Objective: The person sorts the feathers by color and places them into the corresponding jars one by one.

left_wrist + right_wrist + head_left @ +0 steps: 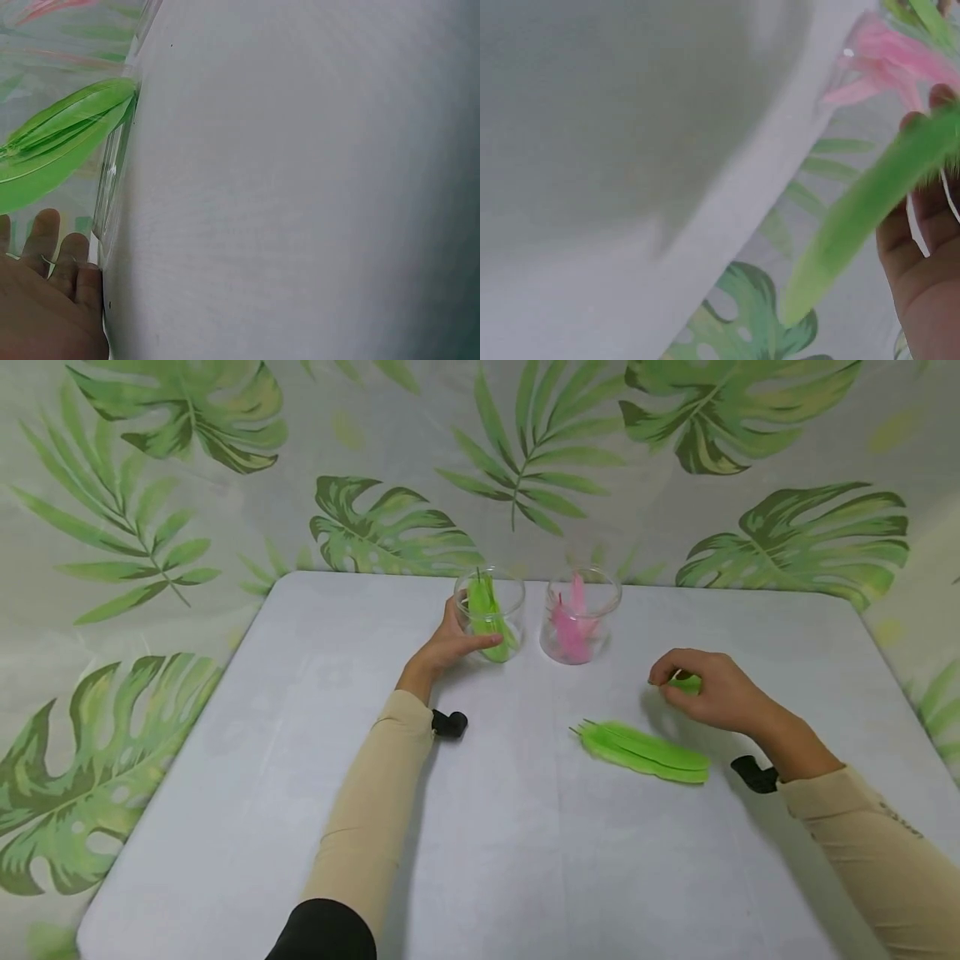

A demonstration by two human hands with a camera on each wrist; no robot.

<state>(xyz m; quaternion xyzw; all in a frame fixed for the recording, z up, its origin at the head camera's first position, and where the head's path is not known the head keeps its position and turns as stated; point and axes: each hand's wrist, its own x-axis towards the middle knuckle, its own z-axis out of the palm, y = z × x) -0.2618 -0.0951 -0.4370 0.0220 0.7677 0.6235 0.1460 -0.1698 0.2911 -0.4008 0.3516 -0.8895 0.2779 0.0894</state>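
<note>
Green feather [684, 682] sits pinched in the curled fingers of the right hand [712, 689] above the white table [300, 760], apparently clear of it, while the left hand [448, 647] grips the clear jar [491, 610] of green feathers.

Bare white table [300, 760] lies open on the near and left sides. Two clear cups stand side by side toward the back — green-feather cup [490, 614] and pink-feather cup [579, 614] — with loose green feathers [645, 752] lying between them and the near edge.
</note>
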